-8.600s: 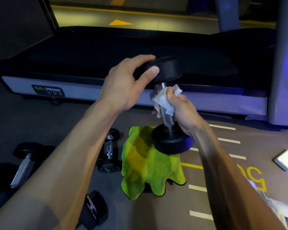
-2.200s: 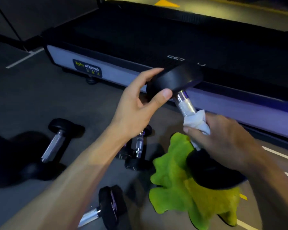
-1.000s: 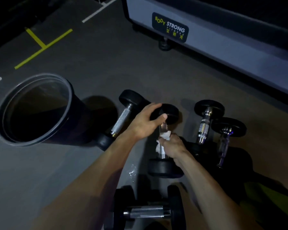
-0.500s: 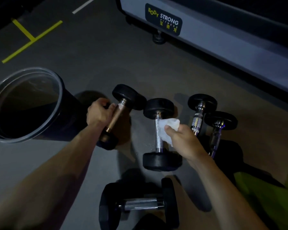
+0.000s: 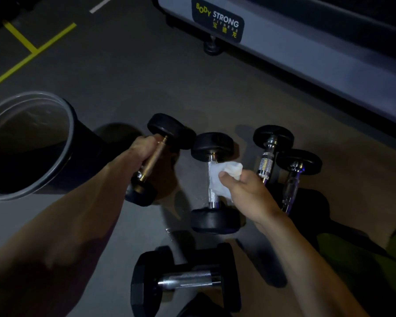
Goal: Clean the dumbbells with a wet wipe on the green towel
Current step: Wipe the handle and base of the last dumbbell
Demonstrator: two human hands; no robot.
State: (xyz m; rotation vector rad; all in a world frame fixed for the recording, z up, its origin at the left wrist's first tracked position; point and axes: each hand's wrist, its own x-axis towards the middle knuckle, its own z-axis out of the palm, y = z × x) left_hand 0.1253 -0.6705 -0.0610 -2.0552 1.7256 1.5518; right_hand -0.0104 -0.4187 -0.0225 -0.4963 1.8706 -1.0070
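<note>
1. The left hand (image 5: 144,147), in the middle left of the frame, is wrapping tight around the metal bar of a round dumbbell (image 5: 156,156). This dumbbell is tilting, with one black end up and away and one end down and near. The hand is probably picking it to be the next one to clean.

2. The right hand (image 5: 245,191), in the middle of the frame, is pinching a white wet wipe (image 5: 224,177) between thumb and fingers. The wipe is lying against the bar of the middle dumbbell (image 5: 212,181), which is resting on the grey floor (image 5: 146,76). Holding the wipe ready like this should make it easy to rub the next bar.

3. The green towel (image 5: 357,259) is sitting in the lower right of the frame, dark and partly hidden by the right arm. No dumbbell is lying on it that I can see, so cleaning there is not yet happening with the one in the left hand.

4. Two more dumbbells (image 5: 272,152) are lying to the right of the wipe, touching or almost touching each other. A dumbbell with flat-sided ends (image 5: 185,277) is lying at the bottom middle.

5. A big dark bin (image 5: 30,145) is standing open at the left edge, just beside the left arm. A grey machine (image 5: 306,53) with a "Body Strong" label is filling the upper right.

6. The way to the towel is looking crowded. The lifted dumbbell has to be passing over the middle dumbbell and the right arm, so bumping could be a problem.
</note>
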